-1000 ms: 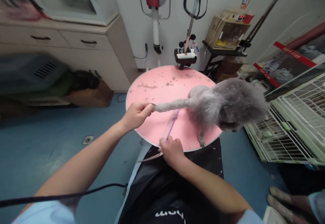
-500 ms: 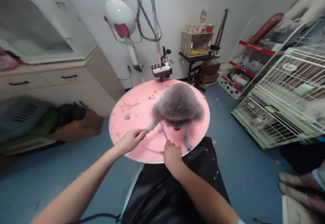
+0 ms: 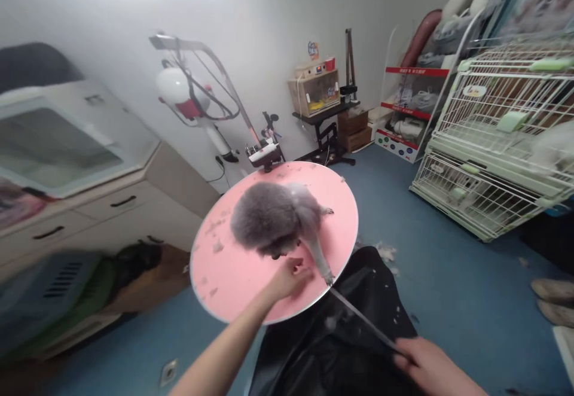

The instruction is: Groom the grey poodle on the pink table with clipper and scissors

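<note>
A fluffy grey dog (image 3: 269,216) is on a round pink table (image 3: 255,300), its head lowered toward me. One foreleg (image 3: 316,255) stretches to the table's near rim. My left hand (image 3: 291,279) is over the tabletop, just below the dog's muzzle and left of that foreleg. Its fingers are loosely bent and apart, with nothing seen in them. Low on the right, my right hand (image 3: 419,360) is closed around one end of a long thin grey tool (image 3: 363,318). The tool's far end reaches close to the paw; whether they touch I cannot tell.
Hair clippings (image 3: 217,246) dot the tabletop. A black apron (image 3: 332,348) covers my lap. Behind the table stands a dryer (image 3: 183,94) on an arm. Wire cages (image 3: 497,121) with white animals stand right, and a cabinet (image 3: 174,186) stands left.
My left hand has let go of the dog's paw and moved right. My right hand has drawn away to the lower right with the thin tool. The dog has turned, and the view has shifted.
</note>
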Available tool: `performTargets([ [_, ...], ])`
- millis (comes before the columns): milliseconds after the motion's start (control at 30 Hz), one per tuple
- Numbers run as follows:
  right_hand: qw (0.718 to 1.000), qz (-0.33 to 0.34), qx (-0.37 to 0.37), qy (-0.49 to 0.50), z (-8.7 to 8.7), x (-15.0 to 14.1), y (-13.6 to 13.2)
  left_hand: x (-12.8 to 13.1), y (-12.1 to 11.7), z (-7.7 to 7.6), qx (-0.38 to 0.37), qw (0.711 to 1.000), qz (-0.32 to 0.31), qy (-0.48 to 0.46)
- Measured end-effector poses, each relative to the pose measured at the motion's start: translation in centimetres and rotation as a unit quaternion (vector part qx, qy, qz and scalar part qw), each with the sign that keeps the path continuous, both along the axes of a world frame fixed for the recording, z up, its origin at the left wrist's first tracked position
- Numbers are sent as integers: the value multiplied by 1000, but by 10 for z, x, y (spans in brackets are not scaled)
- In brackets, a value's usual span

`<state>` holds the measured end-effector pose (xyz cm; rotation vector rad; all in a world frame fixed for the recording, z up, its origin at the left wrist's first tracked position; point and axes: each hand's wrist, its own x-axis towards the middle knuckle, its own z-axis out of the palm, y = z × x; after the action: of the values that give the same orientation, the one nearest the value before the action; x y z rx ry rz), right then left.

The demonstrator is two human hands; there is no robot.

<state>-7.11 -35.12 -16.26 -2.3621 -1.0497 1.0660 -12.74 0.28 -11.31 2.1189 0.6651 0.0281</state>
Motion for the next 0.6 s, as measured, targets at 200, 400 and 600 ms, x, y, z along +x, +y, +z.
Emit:
performTargets([
  [200, 987, -140, -45, -60, -50, 29, -64, 50, -61, -38, -146, 962, 167, -162],
  [400, 882, -438, 155, 84, -42, 61, -7, 3, -56, -3, -230, 940, 208, -139],
  [600, 637, -375, 332, 586, 2, -24, 131, -42, -52, -3, -190, 978, 79, -24],
])
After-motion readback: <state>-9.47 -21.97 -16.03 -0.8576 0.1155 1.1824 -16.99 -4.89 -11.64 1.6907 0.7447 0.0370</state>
